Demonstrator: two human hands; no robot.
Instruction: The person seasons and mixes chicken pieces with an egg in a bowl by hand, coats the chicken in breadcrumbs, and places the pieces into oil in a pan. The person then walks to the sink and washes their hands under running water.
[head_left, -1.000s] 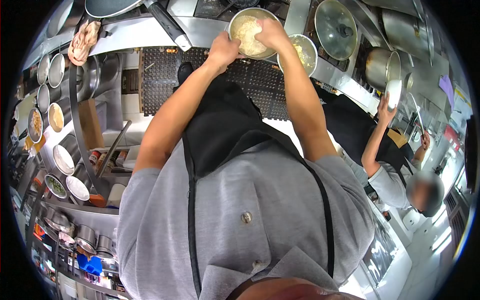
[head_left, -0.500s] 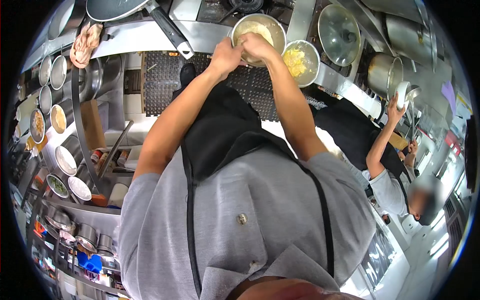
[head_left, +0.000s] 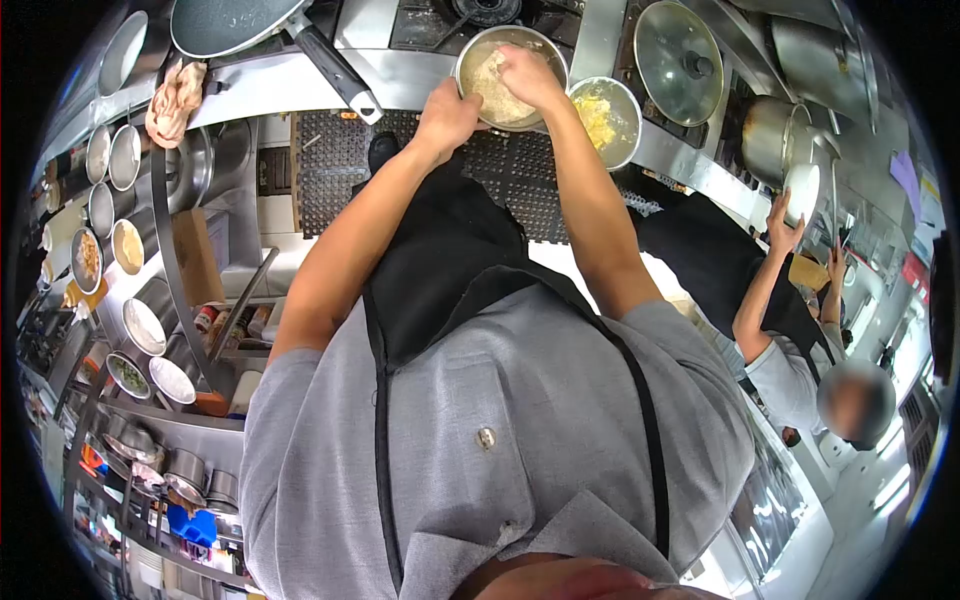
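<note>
A metal bowl [head_left: 484, 43] holds a pale, flour-like powder [head_left: 488, 88] at the edge of the stove. My left hand [head_left: 449, 117] is closed on the bowl's near left rim. Inside it, my right hand [head_left: 530, 76] reaches down with curled fingers against the powder; what is between the fingertips is hidden. Just to the right stands a second metal bowl [head_left: 630, 128] with a yellow, battered-looking food [head_left: 597, 122] in it.
A frying pan [head_left: 235, 25] with a black handle lies on the left. To the right are a domed lid [head_left: 677, 65] and a large pot [head_left: 765, 140]. A co-worker [head_left: 790, 370] holds a white bowl [head_left: 803, 194]. Several ingredient bowls line the left shelf [head_left: 160, 225].
My right hand has moved away from my left, deeper into the bowl. My left hand remains at the rim. The co-worker's white bowl has tilted to show more of its side.
</note>
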